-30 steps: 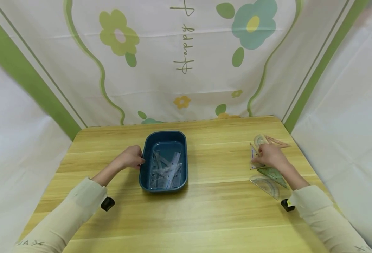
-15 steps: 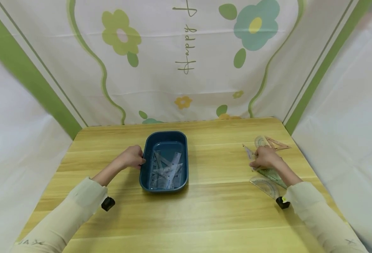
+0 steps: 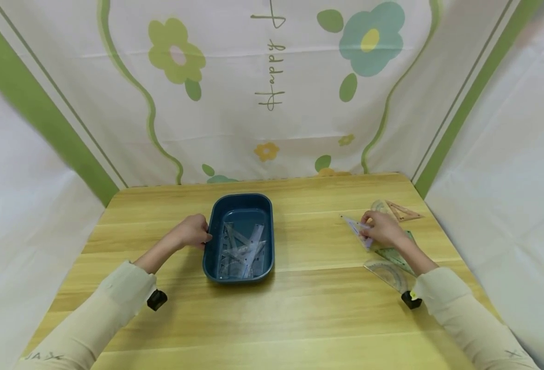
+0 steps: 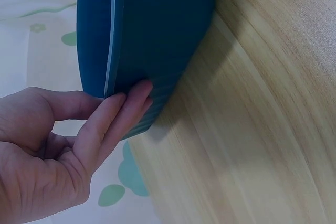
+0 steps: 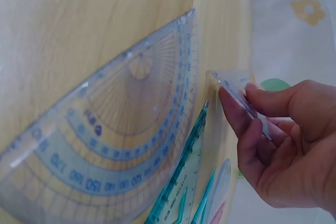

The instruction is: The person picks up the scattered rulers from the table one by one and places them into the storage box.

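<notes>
My left hand (image 3: 193, 230) pinches the left rim of a dark blue plastic bin (image 3: 244, 216), thumb inside and fingers against the outer wall in the left wrist view. Several clear rulers and set squares (image 3: 253, 247) lie crossed in the bin's near part. At the right, my right hand (image 3: 384, 229) pinches a clear set square (image 3: 352, 224) between thumb and fingers. In the right wrist view the set square (image 5: 239, 85) stands tilted, partly hidden by the fingers. Near this hand lie a green set square (image 3: 394, 258) and a large clear protractor (image 3: 385, 271).
Beyond the right hand, an orange set square (image 3: 403, 211) and a smaller protractor (image 3: 379, 206) lie on the wooden table (image 3: 300, 308). A white cloth with printed flowers (image 3: 235, 118) hangs along the table's back edge.
My right hand has taken up the clear set square from among the other pieces and shifted it left, turning it. The left hand stays on the bin, which has not moved.
</notes>
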`<action>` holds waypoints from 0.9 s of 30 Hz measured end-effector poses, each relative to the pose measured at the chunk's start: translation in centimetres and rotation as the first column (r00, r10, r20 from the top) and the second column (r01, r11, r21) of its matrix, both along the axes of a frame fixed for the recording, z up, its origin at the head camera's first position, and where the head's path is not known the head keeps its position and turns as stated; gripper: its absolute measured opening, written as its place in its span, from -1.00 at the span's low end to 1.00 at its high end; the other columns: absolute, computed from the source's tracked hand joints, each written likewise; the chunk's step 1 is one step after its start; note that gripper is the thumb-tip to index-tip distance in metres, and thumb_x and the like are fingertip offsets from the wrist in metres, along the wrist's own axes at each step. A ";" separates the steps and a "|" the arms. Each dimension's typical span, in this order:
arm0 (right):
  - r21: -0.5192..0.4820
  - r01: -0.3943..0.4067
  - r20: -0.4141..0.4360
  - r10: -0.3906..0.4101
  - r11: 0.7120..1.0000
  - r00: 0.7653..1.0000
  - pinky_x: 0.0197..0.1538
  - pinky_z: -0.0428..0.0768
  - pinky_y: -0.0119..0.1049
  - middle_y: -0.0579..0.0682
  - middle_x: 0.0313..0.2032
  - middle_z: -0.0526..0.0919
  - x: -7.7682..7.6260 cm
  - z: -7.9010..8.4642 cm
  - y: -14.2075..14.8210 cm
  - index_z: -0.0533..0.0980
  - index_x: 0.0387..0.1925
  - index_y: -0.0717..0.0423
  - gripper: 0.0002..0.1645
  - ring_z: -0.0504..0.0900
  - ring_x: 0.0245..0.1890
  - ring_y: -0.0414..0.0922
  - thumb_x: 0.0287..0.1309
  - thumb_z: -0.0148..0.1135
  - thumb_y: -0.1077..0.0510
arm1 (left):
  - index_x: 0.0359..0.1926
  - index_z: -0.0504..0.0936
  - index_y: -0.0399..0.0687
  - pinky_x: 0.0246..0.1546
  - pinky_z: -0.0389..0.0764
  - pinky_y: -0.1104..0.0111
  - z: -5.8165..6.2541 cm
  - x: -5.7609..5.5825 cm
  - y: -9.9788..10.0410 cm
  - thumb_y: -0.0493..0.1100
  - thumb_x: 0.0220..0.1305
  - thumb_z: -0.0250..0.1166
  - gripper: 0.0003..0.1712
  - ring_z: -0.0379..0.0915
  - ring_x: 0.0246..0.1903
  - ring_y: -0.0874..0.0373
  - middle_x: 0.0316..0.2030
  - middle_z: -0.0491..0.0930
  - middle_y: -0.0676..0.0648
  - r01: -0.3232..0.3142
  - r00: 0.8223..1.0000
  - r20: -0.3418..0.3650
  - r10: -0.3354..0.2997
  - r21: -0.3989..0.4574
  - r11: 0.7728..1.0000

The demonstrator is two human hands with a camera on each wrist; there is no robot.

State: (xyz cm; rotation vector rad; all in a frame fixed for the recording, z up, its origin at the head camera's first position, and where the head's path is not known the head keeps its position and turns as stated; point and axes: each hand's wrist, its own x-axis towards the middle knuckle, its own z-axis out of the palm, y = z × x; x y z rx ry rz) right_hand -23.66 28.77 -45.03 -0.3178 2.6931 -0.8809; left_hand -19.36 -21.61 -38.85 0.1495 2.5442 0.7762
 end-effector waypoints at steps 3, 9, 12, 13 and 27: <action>-0.037 -0.014 -0.026 0.013 0.999 1.000 -0.36 0.60 -0.28 0.11 -0.40 0.74 0.1 0.1 -0.2 0.51 -0.05 0.45 -0.74 0.71 -0.48 -0.11 0.40 0.09 0.27 | -0.75 0.17 0.04 -0.29 0.73 0.25 -0.1 0.1 0.0 -0.39 0.31 0.18 -0.44 0.70 -0.47 -0.01 -0.78 0.25 0.08 -0.002 1.000 0.004 0.002 -0.002 1.000; -0.075 0.043 -0.064 -0.048 0.996 0.997 -0.20 0.60 -0.25 0.10 -0.34 0.76 0.2 0.5 -0.6 0.52 0.06 0.46 -0.65 0.73 -0.33 -0.07 0.47 0.00 0.24 | -0.76 0.13 0.05 -0.36 0.68 0.33 -0.2 0.1 -0.2 -0.38 0.32 0.18 -0.41 0.55 -0.65 0.15 -0.80 0.14 0.11 0.007 1.000 0.004 -0.007 -0.001 1.000; -0.097 0.050 -0.069 -0.057 0.994 0.996 -0.20 0.58 -0.30 0.12 -0.32 0.77 0.3 0.8 -1.0 0.51 0.08 0.44 -0.65 0.75 -0.28 -0.03 0.45 0.04 0.23 | -0.76 0.14 0.05 -0.36 0.68 0.32 -0.3 0.1 -0.2 -0.38 0.33 0.19 -0.41 0.49 -0.68 0.20 -0.80 0.15 0.11 0.011 1.000 0.004 -0.011 -0.002 1.000; -0.106 0.046 -0.074 -0.054 0.993 0.996 -0.21 0.59 -0.31 0.13 -0.32 0.78 0.4 0.9 -1.2 0.51 0.07 0.43 -0.66 0.76 -0.28 -0.01 0.45 0.05 0.23 | -0.76 0.14 0.05 -0.35 0.68 0.31 -0.3 0.0 -0.2 -0.38 0.33 0.19 -0.41 0.52 -0.66 0.17 -0.80 0.15 0.11 0.012 1.000 0.004 -0.012 -0.003 1.000; -0.277 0.096 0.042 -0.088 0.956 0.995 -0.12 0.73 -0.13 0.26 -0.19 0.76 1.4 2.7 -3.6 0.46 0.14 0.48 -0.58 0.78 -0.27 -0.04 0.45 0.08 0.20 | -0.77 0.17 0.05 -0.34 0.70 0.31 -0.6 -0.2 -0.2 -0.37 0.32 0.19 -0.42 0.70 -0.45 -0.10 -0.81 0.23 0.09 0.014 1.000 -0.014 -0.014 -0.009 1.000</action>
